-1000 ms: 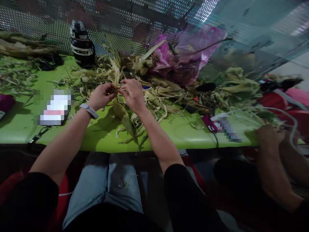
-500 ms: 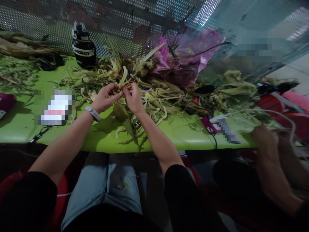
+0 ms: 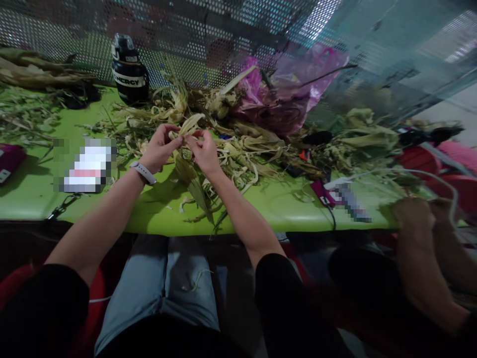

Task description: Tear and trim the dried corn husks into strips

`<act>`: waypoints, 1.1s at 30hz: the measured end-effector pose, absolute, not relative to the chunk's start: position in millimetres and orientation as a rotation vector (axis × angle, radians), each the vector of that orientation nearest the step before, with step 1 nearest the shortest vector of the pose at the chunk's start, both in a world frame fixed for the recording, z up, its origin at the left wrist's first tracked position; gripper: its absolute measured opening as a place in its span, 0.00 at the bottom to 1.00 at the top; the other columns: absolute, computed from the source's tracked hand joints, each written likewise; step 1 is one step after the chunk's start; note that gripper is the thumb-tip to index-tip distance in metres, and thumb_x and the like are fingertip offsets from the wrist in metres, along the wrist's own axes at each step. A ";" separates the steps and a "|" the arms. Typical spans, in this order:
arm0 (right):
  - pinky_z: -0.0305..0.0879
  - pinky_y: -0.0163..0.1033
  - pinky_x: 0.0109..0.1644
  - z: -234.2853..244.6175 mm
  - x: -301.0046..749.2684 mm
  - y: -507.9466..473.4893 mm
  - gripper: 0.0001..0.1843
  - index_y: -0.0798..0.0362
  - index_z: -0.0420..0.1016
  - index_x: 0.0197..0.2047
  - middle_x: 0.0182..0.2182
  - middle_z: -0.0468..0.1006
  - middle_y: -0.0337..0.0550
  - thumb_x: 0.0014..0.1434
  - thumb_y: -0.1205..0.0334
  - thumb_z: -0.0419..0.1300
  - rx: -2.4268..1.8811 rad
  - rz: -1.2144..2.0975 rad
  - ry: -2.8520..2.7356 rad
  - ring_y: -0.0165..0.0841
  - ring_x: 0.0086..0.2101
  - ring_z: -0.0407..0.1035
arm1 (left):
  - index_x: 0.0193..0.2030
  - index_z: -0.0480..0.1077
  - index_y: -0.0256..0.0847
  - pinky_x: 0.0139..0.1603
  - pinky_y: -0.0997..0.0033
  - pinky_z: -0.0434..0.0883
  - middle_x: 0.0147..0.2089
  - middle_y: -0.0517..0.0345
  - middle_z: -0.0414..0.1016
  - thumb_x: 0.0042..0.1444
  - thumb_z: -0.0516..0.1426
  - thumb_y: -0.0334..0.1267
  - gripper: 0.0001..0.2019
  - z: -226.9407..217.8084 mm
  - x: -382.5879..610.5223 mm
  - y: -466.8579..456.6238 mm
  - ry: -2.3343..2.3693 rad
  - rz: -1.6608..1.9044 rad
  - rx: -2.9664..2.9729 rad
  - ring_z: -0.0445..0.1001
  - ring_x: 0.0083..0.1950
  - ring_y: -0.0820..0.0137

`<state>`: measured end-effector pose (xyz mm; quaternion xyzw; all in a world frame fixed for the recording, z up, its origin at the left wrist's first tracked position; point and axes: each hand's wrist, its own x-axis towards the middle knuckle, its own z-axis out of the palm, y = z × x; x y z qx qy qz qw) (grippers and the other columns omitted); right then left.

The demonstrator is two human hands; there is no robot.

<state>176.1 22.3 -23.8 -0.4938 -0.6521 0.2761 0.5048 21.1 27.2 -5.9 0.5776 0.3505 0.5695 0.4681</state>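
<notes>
The left hand point(image 3: 159, 148) and right hand point(image 3: 205, 153) are drawn together, thumbs and fingers of the 2 pinching 1 pale corn husk strip point(image 3: 194, 121) just above the green tabletop point(image 3: 149, 216). Its free end sticks up past the fingertips, in front of the husk heap point(image 3: 238, 149). A greener corn husk point(image 3: 192, 181) lies below the hands; whether it joins the strip is hidden. The strip looks light, thin and bendable, likely to split along its grain, so a gentle pinch near the thicker end should suit it.
</notes>
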 end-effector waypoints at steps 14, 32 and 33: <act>0.62 0.51 0.58 -5.6 185.7 8.5 0.23 0.50 0.75 0.43 0.43 0.75 0.50 0.69 0.44 0.46 -1.129 -0.237 -2.048 0.41 0.50 0.68 | 0.44 0.72 0.40 0.35 0.70 0.67 0.26 0.63 0.63 0.53 0.61 0.33 0.11 -5.7 5.1 36.1 1.014 1.184 1.855 0.66 0.31 0.71; 0.63 0.35 0.33 -14.3 181.5 19.3 0.26 0.49 0.60 0.36 0.27 0.65 0.35 0.60 0.32 0.51 -1.034 0.520 -1.614 0.28 0.27 0.63 | 0.42 0.71 0.39 0.45 0.69 0.69 0.38 0.58 0.74 0.49 0.64 0.38 0.14 5.7 16.6 18.8 0.687 1.182 1.722 0.72 0.40 0.70; 0.63 0.35 0.30 -15.4 181.6 21.4 0.27 0.48 0.59 0.36 0.26 0.65 0.34 0.59 0.31 0.51 -1.023 0.583 -1.586 0.27 0.25 0.62 | 0.43 0.71 0.38 0.45 0.69 0.70 0.39 0.57 0.74 0.49 0.64 0.37 0.14 5.6 16.6 19.2 0.671 1.191 1.704 0.72 0.40 0.71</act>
